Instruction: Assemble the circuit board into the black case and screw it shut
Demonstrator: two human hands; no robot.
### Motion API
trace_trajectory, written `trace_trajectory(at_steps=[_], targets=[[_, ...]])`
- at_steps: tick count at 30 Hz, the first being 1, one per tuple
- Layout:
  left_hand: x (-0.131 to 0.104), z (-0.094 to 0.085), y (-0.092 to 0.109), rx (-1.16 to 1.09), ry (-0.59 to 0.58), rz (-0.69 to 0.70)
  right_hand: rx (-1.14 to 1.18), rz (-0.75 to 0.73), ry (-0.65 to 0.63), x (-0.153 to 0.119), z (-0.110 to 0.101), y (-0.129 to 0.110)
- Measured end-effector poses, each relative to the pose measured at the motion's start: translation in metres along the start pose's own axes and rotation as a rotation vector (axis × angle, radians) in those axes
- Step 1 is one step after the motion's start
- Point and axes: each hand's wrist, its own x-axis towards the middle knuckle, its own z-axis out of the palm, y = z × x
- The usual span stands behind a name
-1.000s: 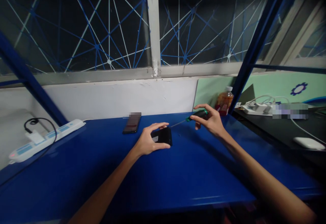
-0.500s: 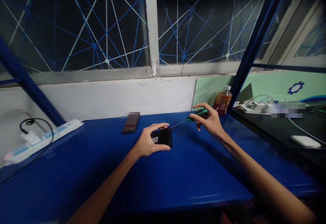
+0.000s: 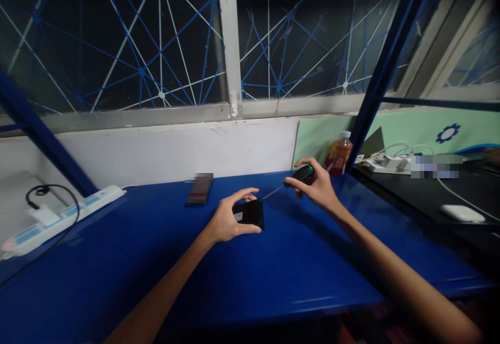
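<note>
A black box-shaped device point(image 3: 252, 213) with a pale label rests on the blue table, and my left hand point(image 3: 230, 216) grips it by its long sides, thumb on the near edge. In my right hand point(image 3: 312, 180) is a screwdriver point(image 3: 300, 175) with a green and black handle. Its thin shaft slants down to the left, and the tip meets the device's far right corner. Tiny dark bits, perhaps screws, lie on the table just right of the device.
A phone point(image 3: 199, 190) lies behind my left hand. At the left is a white power strip point(image 3: 66, 221) with a black cable. A drink bottle point(image 3: 339, 154) stands at the back right, near another power strip point(image 3: 390, 164) and a white case point(image 3: 463, 213) on a black surface.
The screwdriver handle has turned in my right hand and my fingers have closed more around it. My left hand and the device stay in place; the view has shifted slightly.
</note>
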Motion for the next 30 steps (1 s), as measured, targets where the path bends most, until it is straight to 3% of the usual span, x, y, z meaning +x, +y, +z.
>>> trace_trajectory(at_steps=[6,11,16,30], targets=[[0.001,0.007,-0.003,0.113,-0.024,-0.031,0.132,0.023,-0.07,0.003,0.002,-0.001],[-0.003,0.017,-0.014,0.284,-0.094,-0.048,-0.039,0.005,0.013,0.007,-0.006,0.014],[-0.005,0.023,-0.022,0.349,-0.132,-0.029,-0.219,0.024,-0.019,0.007,-0.009,0.023],[-0.004,0.023,-0.022,0.436,-0.172,-0.002,-0.27,0.028,-0.07,0.006,-0.007,0.025]])
